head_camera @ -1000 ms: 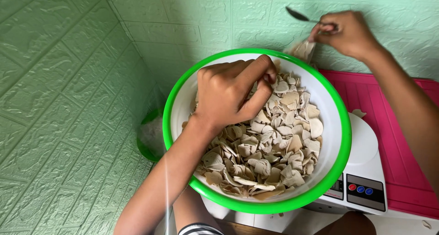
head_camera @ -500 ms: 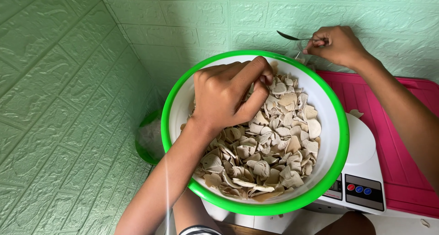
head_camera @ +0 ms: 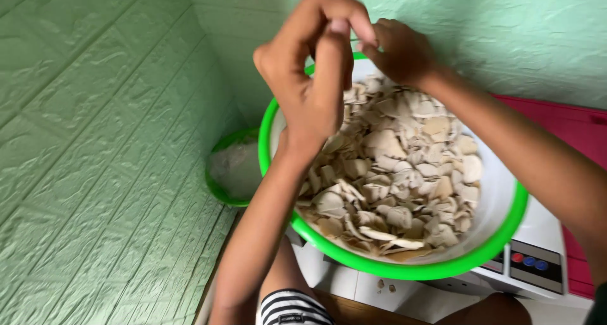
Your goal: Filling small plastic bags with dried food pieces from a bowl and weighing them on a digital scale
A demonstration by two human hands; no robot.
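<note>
A white bowl with a green rim [head_camera: 506, 227] holds several pale beige, shell-like pieces [head_camera: 404, 173]. My left hand [head_camera: 313, 78] is raised above the bowl's far-left rim, its fingers pinched together; whatever is between them is hidden. My right hand [head_camera: 401, 50] meets it fingertip to fingertip over the far rim, curled shut. Only a thin dark sliver of the metal tool it held shows between the hands.
The bowl rests on a white scale with coloured buttons [head_camera: 534, 262]. A smaller green bowl [head_camera: 231, 170] with something whitish in it sits lower left, against the green textured wall [head_camera: 95, 141]. A pink surface [head_camera: 569, 119] lies at the right. Crumbs lie below the bowl.
My left hand has lifted out of the pieces and risen to meet my right hand over the far rim. The view has shifted, so the bowl now sits further right.
</note>
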